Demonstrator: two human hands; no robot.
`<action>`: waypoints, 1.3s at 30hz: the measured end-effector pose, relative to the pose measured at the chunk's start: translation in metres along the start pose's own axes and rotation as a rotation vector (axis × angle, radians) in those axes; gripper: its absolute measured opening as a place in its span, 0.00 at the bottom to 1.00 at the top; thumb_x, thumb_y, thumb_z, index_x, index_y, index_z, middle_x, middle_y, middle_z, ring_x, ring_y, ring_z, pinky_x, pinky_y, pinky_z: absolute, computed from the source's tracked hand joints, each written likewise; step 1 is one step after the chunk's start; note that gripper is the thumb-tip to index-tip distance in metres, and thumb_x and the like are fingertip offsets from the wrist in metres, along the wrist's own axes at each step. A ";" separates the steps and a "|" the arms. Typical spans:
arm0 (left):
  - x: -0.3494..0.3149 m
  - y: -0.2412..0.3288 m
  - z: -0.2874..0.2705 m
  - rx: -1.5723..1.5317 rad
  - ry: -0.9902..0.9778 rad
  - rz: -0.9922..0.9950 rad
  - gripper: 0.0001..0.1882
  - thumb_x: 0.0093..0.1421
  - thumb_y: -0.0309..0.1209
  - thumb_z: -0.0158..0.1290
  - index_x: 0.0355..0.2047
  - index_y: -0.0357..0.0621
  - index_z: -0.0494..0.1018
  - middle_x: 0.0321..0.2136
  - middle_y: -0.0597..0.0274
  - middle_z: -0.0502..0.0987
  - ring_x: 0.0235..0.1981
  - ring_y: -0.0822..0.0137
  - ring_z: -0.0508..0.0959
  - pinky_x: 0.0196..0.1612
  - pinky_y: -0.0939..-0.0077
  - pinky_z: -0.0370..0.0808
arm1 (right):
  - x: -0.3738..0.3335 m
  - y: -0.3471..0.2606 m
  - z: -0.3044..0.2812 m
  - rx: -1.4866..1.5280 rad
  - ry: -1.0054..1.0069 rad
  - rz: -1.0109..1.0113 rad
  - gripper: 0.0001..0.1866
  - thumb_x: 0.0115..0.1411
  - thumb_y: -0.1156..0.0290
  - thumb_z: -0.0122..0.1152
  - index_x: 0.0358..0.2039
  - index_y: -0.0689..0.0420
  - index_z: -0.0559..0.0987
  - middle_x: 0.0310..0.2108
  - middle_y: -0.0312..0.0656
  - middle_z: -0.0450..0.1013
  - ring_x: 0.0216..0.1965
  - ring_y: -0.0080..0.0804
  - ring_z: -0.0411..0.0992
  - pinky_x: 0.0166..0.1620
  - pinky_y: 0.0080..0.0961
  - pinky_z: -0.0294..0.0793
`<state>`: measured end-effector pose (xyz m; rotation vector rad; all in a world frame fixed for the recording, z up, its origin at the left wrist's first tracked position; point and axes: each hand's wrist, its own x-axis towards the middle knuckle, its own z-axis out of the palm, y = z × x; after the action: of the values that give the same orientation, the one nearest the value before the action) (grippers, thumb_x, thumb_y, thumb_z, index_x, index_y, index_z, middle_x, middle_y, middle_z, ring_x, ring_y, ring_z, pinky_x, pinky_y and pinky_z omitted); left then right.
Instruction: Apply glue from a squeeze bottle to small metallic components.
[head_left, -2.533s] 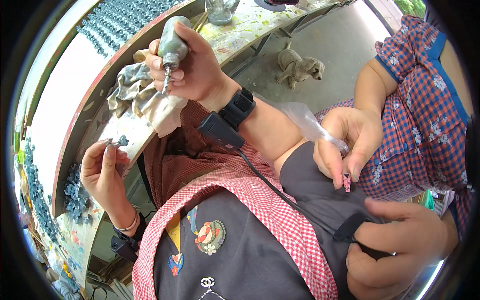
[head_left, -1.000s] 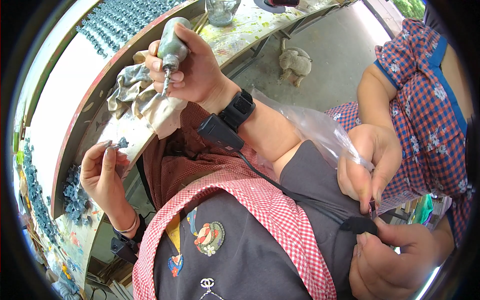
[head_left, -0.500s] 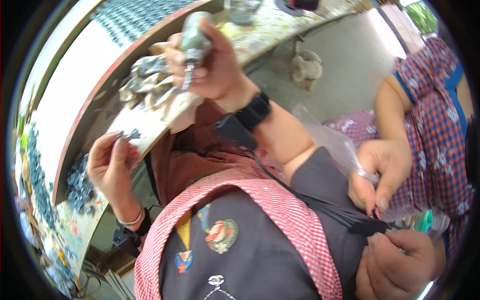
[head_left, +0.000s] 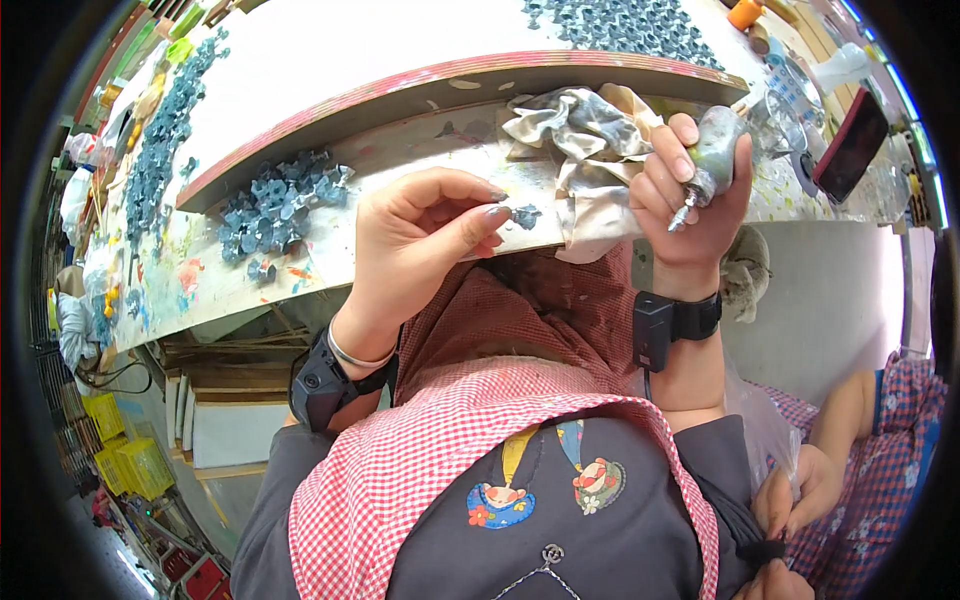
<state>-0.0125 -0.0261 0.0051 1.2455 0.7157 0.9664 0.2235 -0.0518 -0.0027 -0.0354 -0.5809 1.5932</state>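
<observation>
My left hand is closed, with thumb and fingertips pinching a small blue-grey flower-like piece above the table's front edge. In my right hand is a small grey squeeze bottle, its thin metal nozzle tilted down and to the left. The fingers wrap around the bottle's body. A crumpled, stained cloth lies between the two hands, nearer the right one. Left of my left hand, a pile of similar blue-grey pieces rests on the paint-spotted table.
A long wooden strip crosses the table beyond my hands. Rows of blue-grey pieces lie behind it. A dark red phone stands at the right. Another person's hand is close to my right elbow, holding a black strap.
My view has swung, so the table now lies ahead and its things appear further right. Both hands keep hold of the piece and the squeeze bottle. The other person's hands are now lower right.
</observation>
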 end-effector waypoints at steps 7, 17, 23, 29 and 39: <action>0.000 0.000 0.000 -0.014 -0.031 0.021 0.06 0.51 0.20 0.54 0.31 0.33 0.72 0.24 0.61 0.76 0.23 0.78 0.75 0.25 0.88 0.73 | 0.001 0.000 0.001 -0.003 -0.026 0.028 0.25 0.59 0.48 0.40 0.35 0.61 0.66 0.25 0.40 0.63 0.14 0.19 0.57 0.20 0.16 0.57; -0.001 0.000 0.001 0.031 -0.030 0.018 0.06 0.51 0.21 0.55 0.31 0.33 0.72 0.24 0.61 0.75 0.23 0.78 0.75 0.25 0.89 0.73 | 0.001 0.001 0.003 -0.027 -0.001 0.004 0.22 0.58 0.51 0.45 0.35 0.61 0.63 0.25 0.40 0.63 0.13 0.18 0.56 0.19 0.16 0.55; -0.001 0.000 0.001 0.028 -0.032 0.022 0.06 0.51 0.21 0.55 0.31 0.33 0.73 0.24 0.62 0.75 0.23 0.79 0.74 0.25 0.89 0.73 | -0.001 0.002 0.004 -0.033 0.017 0.000 0.21 0.58 0.54 0.49 0.34 0.61 0.62 0.24 0.39 0.62 0.12 0.17 0.55 0.18 0.15 0.54; -0.001 0.001 0.000 0.026 -0.032 0.005 0.06 0.51 0.20 0.54 0.31 0.33 0.72 0.25 0.61 0.75 0.24 0.77 0.75 0.26 0.88 0.74 | 0.000 0.002 0.005 -0.041 0.035 -0.007 0.20 0.57 0.54 0.49 0.34 0.61 0.61 0.23 0.39 0.62 0.12 0.17 0.55 0.18 0.15 0.54; -0.001 0.000 0.001 0.022 -0.023 0.032 0.06 0.51 0.21 0.54 0.31 0.33 0.73 0.22 0.64 0.75 0.22 0.79 0.74 0.25 0.89 0.73 | -0.001 0.000 -0.002 -0.038 -0.012 0.013 0.25 0.58 0.48 0.42 0.36 0.61 0.65 0.26 0.40 0.63 0.14 0.18 0.57 0.21 0.16 0.56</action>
<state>-0.0120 -0.0271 0.0056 1.2893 0.6915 0.9714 0.2240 -0.0515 -0.0050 -0.0581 -0.6218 1.5962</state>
